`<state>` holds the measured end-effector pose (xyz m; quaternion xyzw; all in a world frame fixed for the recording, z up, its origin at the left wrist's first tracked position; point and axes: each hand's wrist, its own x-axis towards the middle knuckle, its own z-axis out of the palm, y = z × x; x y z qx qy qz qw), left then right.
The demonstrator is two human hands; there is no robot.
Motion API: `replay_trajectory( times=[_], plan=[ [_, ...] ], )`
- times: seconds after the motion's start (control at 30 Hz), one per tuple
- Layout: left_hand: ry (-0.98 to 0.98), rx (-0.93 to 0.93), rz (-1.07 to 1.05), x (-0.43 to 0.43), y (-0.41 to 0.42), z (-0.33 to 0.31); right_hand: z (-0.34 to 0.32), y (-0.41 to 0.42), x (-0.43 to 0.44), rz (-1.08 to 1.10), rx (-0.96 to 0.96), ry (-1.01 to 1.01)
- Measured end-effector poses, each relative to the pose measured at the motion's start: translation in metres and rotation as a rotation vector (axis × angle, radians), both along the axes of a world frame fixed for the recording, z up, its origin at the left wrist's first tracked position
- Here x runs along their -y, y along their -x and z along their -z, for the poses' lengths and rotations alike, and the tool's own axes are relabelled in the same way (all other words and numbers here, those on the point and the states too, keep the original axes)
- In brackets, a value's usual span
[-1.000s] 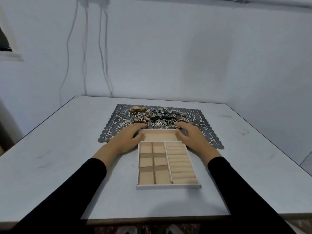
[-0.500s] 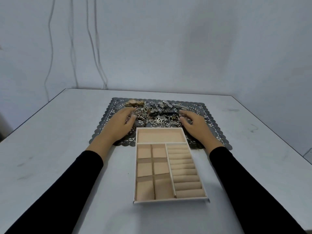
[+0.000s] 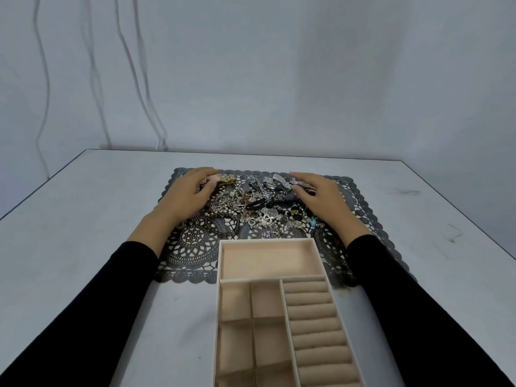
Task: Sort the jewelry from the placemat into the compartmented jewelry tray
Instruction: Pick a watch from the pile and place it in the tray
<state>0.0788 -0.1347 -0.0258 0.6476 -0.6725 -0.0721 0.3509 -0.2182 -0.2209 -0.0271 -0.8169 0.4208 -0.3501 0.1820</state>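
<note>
A tangled pile of jewelry (image 3: 257, 209), with chains, rings and watches, lies on a dark lace placemat (image 3: 192, 248). The beige compartmented jewelry tray (image 3: 265, 241) sits in front of it, overlapping the mat's near edge; its compartments hold nothing. My left hand (image 3: 188, 195) reaches over the pile's left side, fingertips touching a gold watch (image 3: 227, 179). My right hand (image 3: 325, 201) lies over the right side, fingers stretched toward a silver watch (image 3: 275, 181). Neither hand visibly grips anything.
The white table (image 3: 83, 219) stands in a corner against pale walls. Its left and right edges run close to the mat. Cables (image 3: 139, 79) hang down the back wall.
Both hands have moved forward from the tray's far corners to the far part of the jewelry pile. The view has tilted down and come closer to the tray.
</note>
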Motion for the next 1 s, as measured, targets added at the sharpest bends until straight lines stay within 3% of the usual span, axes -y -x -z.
replay_trajectory(
  times=[0.5, 1.0],
  plan=[
    [-0.159, -0.008, 0.112, 0.038, -0.031, -0.005, -0.001, -0.033, 0.044, -0.172, -0.05, -0.111],
    [-0.18, -0.068, 0.083, 0.037, -0.02, -0.015, -0.004, -0.036, 0.05, -0.229, -0.118, -0.111]
  ],
)
